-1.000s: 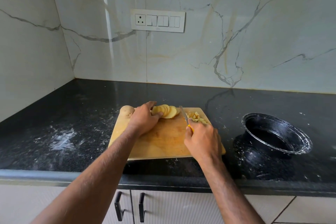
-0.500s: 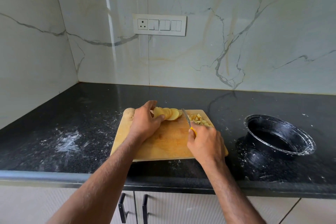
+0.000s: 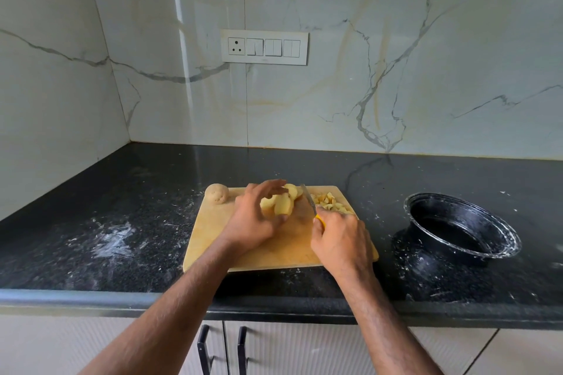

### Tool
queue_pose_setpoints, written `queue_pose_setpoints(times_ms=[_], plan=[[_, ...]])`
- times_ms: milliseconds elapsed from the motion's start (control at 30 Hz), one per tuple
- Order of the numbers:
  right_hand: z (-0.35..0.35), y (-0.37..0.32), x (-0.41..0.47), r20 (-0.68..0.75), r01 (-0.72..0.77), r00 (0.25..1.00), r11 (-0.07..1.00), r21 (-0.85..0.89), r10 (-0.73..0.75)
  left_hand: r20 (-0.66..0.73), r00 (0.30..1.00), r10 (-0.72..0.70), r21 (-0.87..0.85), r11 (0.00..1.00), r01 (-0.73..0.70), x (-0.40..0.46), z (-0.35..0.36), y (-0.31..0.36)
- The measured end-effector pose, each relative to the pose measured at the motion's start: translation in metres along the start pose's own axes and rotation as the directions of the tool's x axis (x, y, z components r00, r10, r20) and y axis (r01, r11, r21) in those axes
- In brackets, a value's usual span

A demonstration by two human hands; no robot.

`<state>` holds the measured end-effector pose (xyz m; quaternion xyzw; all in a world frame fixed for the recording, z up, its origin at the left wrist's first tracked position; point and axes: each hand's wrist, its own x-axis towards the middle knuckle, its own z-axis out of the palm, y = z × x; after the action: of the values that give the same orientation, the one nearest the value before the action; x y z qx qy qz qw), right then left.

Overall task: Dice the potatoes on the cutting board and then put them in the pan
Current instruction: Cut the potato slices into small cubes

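Potato slices (image 3: pixel 281 202) sit at the 12 o'clock end of the cutting board (image 3: pixel 268 248), my left hand (image 3: pixel 256 219) curled round a few of them, lifted and fanned. Right hand (image 3: pixel 339 242) grips the knife (image 3: pixel 308 199) by its yellow handle, blade pointing to 12 between slices and the diced pile (image 3: pixel 330 202) at 1 o'clock. Whole potato (image 3: pixel 216 193) at the board's 11 o'clock corner. Black pan (image 3: pixel 460 227) on the worktop (image 3: pixel 122 222) at 3 o'clock, well apart from the board.
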<state>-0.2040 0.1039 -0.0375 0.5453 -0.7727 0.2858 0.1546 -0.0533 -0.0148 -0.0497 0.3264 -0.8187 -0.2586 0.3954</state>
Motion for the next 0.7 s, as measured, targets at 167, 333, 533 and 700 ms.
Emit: queue_pose_setpoints(times_ms=[167,333,533,700], plan=[[-0.003,0.001,-0.003,0.001,-0.011,1.000,1.000,0.021,0.011,0.237,0.971,0.007,0.026,1.000,-0.014,-0.007,0.001,0.003],[-0.003,0.002,-0.006,0.004,0.001,1.000,0.998,0.066,-0.001,0.075,0.996,-0.041,0.146,0.989,0.030,-0.009,-0.003,0.008],[-0.008,0.002,-0.016,0.009,0.036,0.999,0.996,0.082,-0.036,0.053,0.996,-0.079,0.286,0.956,0.060,-0.008,0.003,0.009],[-0.008,0.002,-0.028,0.003,0.106,0.994,0.993,0.043,-0.107,0.036,0.997,-0.065,0.303,0.952,0.051,-0.006,0.006,0.006]])
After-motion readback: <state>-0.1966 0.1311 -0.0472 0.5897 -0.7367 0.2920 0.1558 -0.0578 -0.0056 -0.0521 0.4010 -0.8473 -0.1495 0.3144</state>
